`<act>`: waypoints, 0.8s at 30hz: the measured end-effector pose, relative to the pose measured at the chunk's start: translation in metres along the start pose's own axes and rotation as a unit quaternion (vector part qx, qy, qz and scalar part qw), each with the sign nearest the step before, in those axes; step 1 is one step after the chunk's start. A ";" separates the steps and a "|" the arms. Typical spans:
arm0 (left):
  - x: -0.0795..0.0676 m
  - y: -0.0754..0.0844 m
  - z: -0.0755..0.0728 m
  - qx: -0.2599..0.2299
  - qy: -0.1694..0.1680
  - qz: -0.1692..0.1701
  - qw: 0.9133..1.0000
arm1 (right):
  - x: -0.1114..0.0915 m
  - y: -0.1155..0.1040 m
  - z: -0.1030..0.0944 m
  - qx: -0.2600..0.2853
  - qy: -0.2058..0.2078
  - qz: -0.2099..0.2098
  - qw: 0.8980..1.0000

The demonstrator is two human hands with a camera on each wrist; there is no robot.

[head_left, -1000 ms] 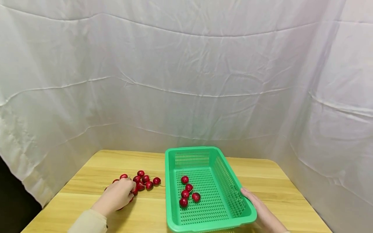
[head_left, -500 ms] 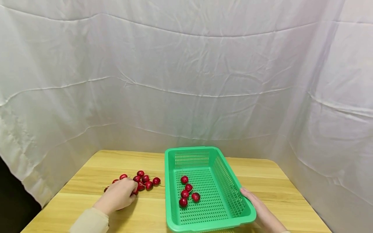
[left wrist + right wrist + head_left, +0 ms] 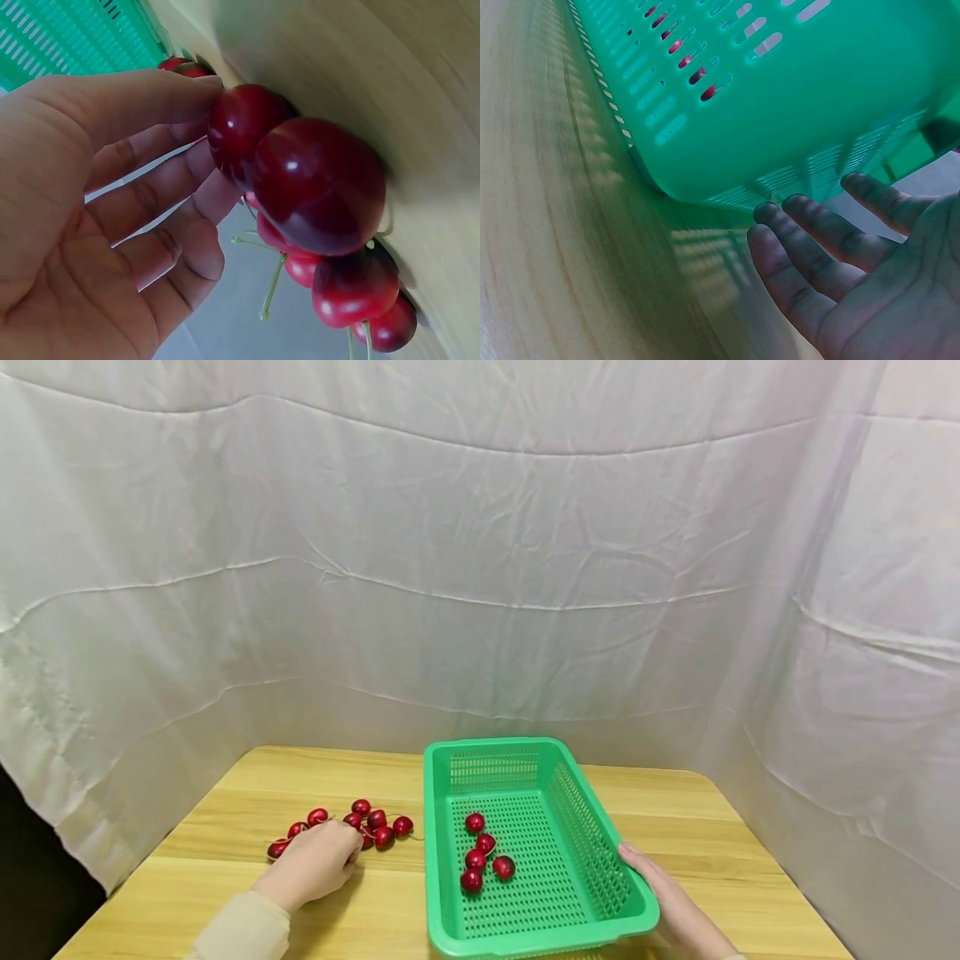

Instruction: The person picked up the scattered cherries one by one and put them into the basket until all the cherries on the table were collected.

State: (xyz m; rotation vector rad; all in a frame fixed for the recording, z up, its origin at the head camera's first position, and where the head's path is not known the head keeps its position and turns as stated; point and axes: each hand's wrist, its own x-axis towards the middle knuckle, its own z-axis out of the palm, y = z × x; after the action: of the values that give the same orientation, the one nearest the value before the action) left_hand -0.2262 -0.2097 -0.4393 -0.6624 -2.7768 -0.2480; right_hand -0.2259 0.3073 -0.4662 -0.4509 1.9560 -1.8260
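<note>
In the head view my left hand point(image 3: 318, 860) reaches down into a loose pile of red cherries on the left of the table. Up close in the left wrist view, its thumb and fingertips pinch a dark red cherry point(image 3: 241, 131), beside a larger-looking cherry point(image 3: 322, 187) and several more with green stems. My right hand point(image 3: 671, 897) is at the right side of a green plastic basket point(image 3: 435, 877). Its fingers point(image 3: 817, 225) are extended, tips against the basket's perforated outer wall. Several cherries point(image 3: 476, 858) lie on the left part of the basket's floor.
The wooden table point(image 3: 712, 843) carries the pile and the basket. Outlying cherries point(image 3: 402, 826) lie between the left hand and the basket's left wall. A white cloth point(image 3: 480, 568) hangs behind the table and along both sides.
My left hand has shifted slightly right and forward within the pile, uncovering cherries at the pile's left. The right hand and the basket stay practically where they were.
</note>
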 end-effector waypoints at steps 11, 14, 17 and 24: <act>0.000 0.003 0.007 -0.004 -0.016 -0.005 1.000 | 0.001 0.000 -0.001 -0.011 0.016 0.026 0.999; -0.002 0.003 0.008 -0.009 -0.017 -0.003 1.000 | 0.001 0.001 0.000 -0.010 0.016 0.026 0.999; -0.004 0.001 0.006 -0.016 -0.016 0.000 1.000 | 0.000 0.001 0.002 -0.009 0.017 0.024 1.000; -0.012 -0.009 -0.004 -0.037 -0.026 0.009 0.999 | -0.001 -0.002 0.001 -0.006 0.004 0.016 1.000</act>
State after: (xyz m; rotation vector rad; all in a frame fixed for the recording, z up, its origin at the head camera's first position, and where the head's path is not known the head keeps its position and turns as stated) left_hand -0.2190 -0.2241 -0.4401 -0.7203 -2.8225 -0.3374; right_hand -0.2247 0.3065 -0.4641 -0.4153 1.9682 -1.8005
